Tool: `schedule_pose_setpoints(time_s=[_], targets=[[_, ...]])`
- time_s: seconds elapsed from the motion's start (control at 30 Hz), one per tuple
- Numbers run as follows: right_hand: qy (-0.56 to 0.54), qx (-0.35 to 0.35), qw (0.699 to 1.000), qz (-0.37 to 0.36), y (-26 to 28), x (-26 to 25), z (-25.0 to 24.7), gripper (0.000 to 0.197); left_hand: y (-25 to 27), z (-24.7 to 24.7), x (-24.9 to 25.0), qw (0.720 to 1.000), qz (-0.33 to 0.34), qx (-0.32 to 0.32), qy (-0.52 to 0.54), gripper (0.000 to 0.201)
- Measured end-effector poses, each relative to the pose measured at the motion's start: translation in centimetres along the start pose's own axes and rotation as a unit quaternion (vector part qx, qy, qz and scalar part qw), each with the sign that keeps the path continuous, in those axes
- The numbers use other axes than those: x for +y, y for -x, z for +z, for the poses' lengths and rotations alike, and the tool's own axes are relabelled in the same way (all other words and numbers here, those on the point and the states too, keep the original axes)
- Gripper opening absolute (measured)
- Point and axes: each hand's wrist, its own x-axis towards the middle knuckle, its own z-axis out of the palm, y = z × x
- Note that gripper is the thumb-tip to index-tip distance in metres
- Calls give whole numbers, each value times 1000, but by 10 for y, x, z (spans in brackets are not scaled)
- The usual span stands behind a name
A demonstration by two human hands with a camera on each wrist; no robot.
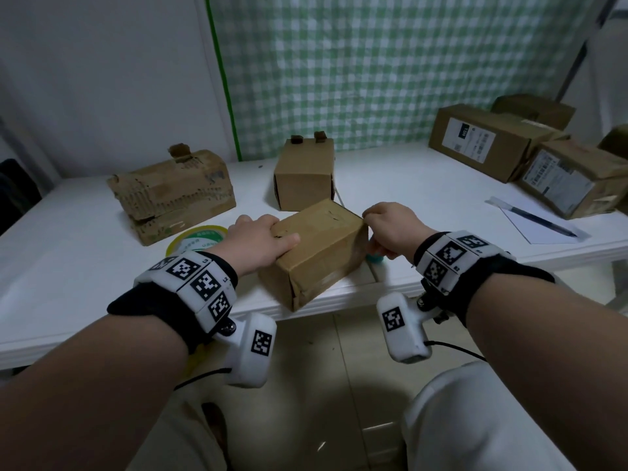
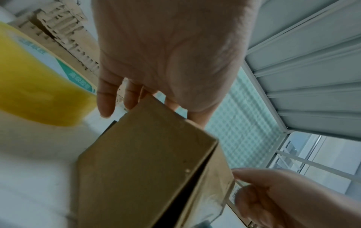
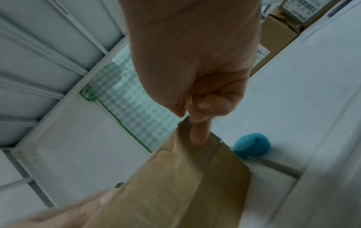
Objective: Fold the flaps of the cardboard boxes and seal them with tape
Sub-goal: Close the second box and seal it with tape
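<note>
A small brown cardboard box [image 1: 316, 246] lies slanted at the front edge of the white table [image 1: 85, 266], one corner past the edge. My left hand [image 1: 258, 236] grips its left end, thumb on top and fingers round the far side [image 2: 109, 100]. My right hand [image 1: 387, 229] holds the right end, fingers curled at the top edge and thumb lower down. In the right wrist view one finger [image 3: 197, 134] presses on the end flap of the box [image 3: 175, 185]. A yellow tape roll [image 1: 193, 239] lies flat just left of my left hand.
A battered box [image 1: 170, 192] sits at the back left and a small upright box [image 1: 304, 175] behind the held one. Labelled boxes [image 1: 489, 141] are stacked at the back right, with a pen [image 1: 540, 217] on paper. A blue object [image 1: 375, 258] lies under my right hand.
</note>
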Motion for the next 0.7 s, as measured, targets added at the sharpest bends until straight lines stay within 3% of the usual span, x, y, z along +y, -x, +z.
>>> schedule_pose_setpoints(time_s=[0.07, 0.13, 0.23, 0.53, 0.7], targets=[[-92, -30, 995, 10, 5, -11, 1, 23, 4, -1, 1, 1000, 1, -8, -10, 68], [-108, -61, 992, 2, 9, -20, 5, 36, 7, -2, 1, 1000, 7, -11, -17, 65], [-53, -82, 994, -47, 14, -31, 11, 59, 11, -3, -1, 1000, 6, -16, 2, 58], [26, -124, 987, -99, 21, -40, 17, 69, 17, 2, 3, 995, -11, -22, 94, 52], [100, -133, 979, -118, 18, -36, 15, 98, 13, 3, 6, 983, -10, -51, 177, 46]])
